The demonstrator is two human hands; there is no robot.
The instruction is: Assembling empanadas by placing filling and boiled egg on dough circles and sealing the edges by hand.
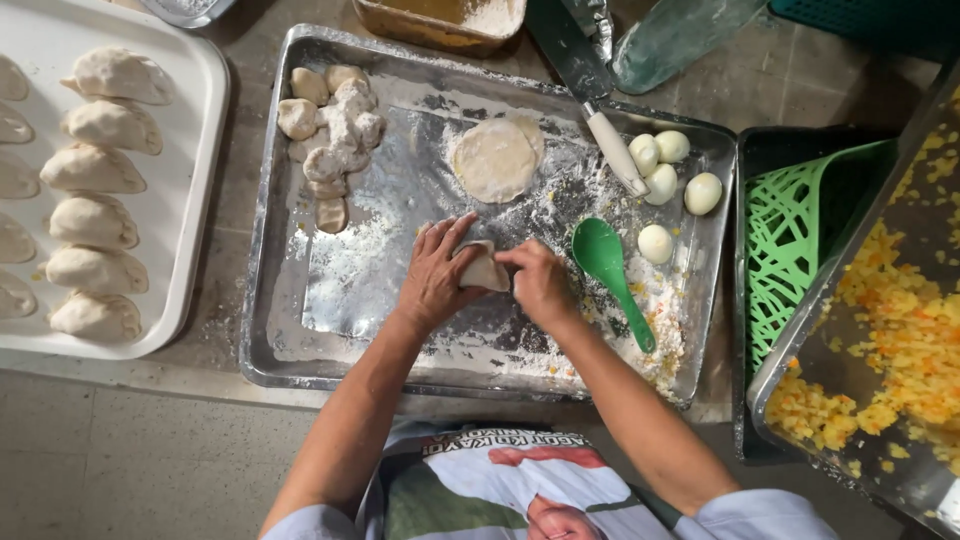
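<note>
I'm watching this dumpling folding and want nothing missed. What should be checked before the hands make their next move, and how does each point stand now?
1. Both hands on the piece: left hand and right hand pinch the folded dough piece. Ok.
2. Seam fully closed: hidden by the fingers. Cannot tell.
3. Next wrapper ready: a flat dough round lies on the floured metal tray. Ok.
4. Dough stock: dough lumps are piled at the tray's far left. Ok.
5. Spoon within reach: the green spoon lies just beside the right hand. Ok.
6. Room for finished pieces: the white tray shows bare space at its near end. Ok.
</note>
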